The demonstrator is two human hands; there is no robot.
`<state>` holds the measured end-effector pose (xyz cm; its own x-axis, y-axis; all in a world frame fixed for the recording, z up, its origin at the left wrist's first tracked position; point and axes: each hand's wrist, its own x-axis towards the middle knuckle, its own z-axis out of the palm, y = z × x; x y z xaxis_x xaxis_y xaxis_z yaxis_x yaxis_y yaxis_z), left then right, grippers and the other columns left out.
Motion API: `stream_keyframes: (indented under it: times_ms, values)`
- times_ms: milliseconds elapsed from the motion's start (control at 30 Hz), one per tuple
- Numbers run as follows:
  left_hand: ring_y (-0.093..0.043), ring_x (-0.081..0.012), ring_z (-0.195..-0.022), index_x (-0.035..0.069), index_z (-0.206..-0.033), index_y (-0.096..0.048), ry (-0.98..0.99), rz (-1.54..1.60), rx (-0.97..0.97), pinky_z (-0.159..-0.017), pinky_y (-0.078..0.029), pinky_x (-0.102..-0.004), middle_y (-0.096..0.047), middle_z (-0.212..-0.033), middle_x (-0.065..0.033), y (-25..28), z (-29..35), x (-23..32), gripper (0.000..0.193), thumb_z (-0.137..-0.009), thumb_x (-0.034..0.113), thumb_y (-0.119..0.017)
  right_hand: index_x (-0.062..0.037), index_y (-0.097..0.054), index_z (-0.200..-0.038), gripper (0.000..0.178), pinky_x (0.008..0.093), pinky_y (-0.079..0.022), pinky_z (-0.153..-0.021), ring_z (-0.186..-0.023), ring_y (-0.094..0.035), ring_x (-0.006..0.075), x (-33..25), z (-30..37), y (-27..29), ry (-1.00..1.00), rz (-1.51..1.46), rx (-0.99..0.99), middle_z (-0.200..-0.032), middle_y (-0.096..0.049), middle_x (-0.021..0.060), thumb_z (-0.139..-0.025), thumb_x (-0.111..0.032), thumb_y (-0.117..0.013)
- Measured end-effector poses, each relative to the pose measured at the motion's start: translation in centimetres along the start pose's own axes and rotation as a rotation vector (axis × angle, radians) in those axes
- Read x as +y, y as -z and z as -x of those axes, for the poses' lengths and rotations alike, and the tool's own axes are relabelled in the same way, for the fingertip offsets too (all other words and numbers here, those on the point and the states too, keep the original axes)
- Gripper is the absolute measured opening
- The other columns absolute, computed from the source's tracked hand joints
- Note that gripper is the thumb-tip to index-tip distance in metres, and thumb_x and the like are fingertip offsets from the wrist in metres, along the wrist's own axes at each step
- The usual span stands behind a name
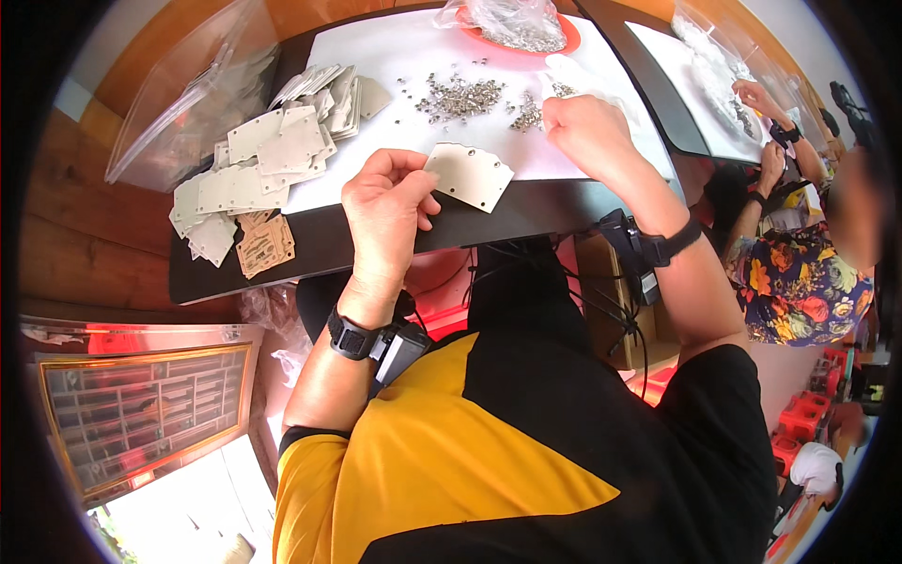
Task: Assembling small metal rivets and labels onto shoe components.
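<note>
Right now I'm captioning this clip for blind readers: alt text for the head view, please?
A person's left hand holds a pale flat plate with holes over a black table, while the right hand reaches into small metal rivets scattered on a white sheet. More plates lie stacked left.

left hand [387, 209] holding grey plate [469, 176], right hand [589, 131] at rivets [460, 98]

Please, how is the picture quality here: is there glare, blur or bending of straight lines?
Head view: the dark table edge bends toward the rim; the white sheet looks overexposed; a co-worker's face at the right is blurred; the left hand and beige plate are sharp.
</note>
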<state>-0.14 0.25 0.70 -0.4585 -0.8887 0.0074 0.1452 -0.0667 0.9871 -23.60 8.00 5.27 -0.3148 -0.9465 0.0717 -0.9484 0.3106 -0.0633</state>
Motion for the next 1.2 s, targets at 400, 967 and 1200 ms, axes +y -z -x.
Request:
stream_keyframes:
  times_ms: [400, 967, 1200]
  values:
    - [-0.058, -0.0076, -0.053, -0.004, -0.090, -0.064, -0.012, -0.034, 0.020, -0.043, -0.043, -0.0199, -0.063, -0.071, -0.0048, -0.3, -0.1, 0.7, 0.012, -0.080, 0.001, -0.065, -0.0029, -0.065, -0.084, 0.015, 0.0484, -0.048, -0.067, -0.077, -0.065, 0.0368, 0.5, -0.2, -0.9, 0.033, 0.014, 0.052, -0.080, -0.067, 0.0187, -0.079, -0.011, -0.053]
    - [-0.058, -0.0112, -0.051, -0.005, -0.089, -0.063, 0.014, 0.119, -0.042, -0.044, -0.043, -0.0213, -0.063, -0.071, -0.0069, -1.7, -0.9, -0.1, 0.011, -0.079, -0.001, -0.066, -0.0123, -0.057, -0.084, 0.007, 0.0387, -0.046, -0.052, -0.059, -0.063, 0.0278, -6.6, 1.6, -2.1, 0.400, -0.593, 0.432, -0.063, -0.062, 0.0066, -0.083, -0.010, -0.064]
    - [-0.056, -0.0085, -0.054, -0.003, -0.089, -0.065, -0.002, 0.113, -0.038, -0.046, -0.043, -0.0207, -0.064, -0.073, -0.0053, -1.6, -0.6, -0.4, 0.010, -0.080, 0.000, -0.067, -0.0110, -0.062, -0.086, 0.007, 0.0319, -0.048, -0.055, -0.059, -0.064, 0.0231, -6.8, 0.7, -3.4, 0.358, -0.761, 0.366, -0.066, -0.063, 0.0062, -0.082, -0.006, -0.064]
